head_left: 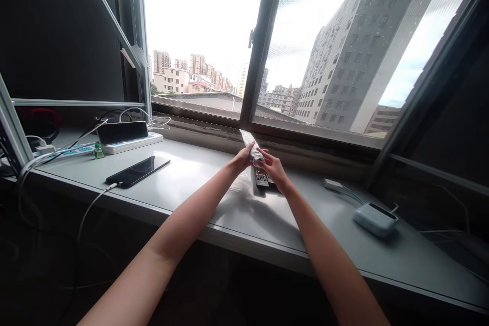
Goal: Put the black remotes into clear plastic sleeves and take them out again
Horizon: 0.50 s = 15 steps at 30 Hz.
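Both hands meet over the middle of the grey tabletop, by the window. My left hand [242, 158] is closed on the left side of a white crinkled plastic packet [257, 154], whose flat end points up and away. My right hand [274, 167] grips the same packet from the right, fingers bent against it. What the packet contains cannot be made out. Just below the hands lies a dark remote control with rows of buttons [262, 179], partly hidden by my right hand. A thin clear plastic sheet [241, 183] lies left of it.
On the left lies a black phone [138, 171] with a white cable, before a power strip [133, 143] bearing another phone [122, 133] and a small green bottle [98, 151]. A light-blue power bank [376, 219] and white charger plug [331, 184] are right. The window frame [260, 56] stands behind.
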{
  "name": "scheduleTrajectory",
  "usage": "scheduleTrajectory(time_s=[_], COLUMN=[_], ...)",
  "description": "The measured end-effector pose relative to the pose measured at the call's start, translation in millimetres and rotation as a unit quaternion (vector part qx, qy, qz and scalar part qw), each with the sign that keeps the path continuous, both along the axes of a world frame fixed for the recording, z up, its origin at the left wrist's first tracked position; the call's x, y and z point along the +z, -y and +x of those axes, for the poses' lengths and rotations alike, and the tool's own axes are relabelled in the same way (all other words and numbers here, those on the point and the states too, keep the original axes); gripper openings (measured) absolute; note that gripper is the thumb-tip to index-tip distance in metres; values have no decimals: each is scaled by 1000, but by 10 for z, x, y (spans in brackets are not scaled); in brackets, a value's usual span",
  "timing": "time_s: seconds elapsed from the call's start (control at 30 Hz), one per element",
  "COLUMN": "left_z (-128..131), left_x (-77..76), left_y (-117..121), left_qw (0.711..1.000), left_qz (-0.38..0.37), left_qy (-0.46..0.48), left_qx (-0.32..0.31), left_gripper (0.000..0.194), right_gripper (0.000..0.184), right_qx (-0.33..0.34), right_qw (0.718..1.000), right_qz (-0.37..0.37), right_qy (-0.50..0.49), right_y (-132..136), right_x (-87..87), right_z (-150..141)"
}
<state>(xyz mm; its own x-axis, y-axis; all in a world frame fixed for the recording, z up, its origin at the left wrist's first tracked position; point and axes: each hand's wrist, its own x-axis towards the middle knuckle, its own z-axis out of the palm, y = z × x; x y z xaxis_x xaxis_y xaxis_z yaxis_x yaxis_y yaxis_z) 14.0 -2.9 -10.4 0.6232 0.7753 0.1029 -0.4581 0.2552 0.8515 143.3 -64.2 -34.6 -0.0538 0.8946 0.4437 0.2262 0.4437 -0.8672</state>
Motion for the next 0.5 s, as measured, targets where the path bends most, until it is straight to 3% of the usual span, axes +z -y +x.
scheduleTrajectory(time_s=[0.2, 0.33, 0.5], left_z=[-51, -145, -271], left_x=[49, 66, 42], left_y=[-63, -166, -294], left_qw=[995, 973, 941], left_qz=[-43, -105, -165], left_qy=[88, 175, 219], left_qx=[19, 105, 198], left_gripper=[72, 77, 69], right_gripper=[77, 69, 56], right_qx=[6, 42, 77], right_qw=[1000, 998, 994], right_qz=[27, 29, 41], right_qy=[3, 31, 60], right_y=[53, 112, 127], right_x=[58, 55, 16], right_z=[-19, -107, -183])
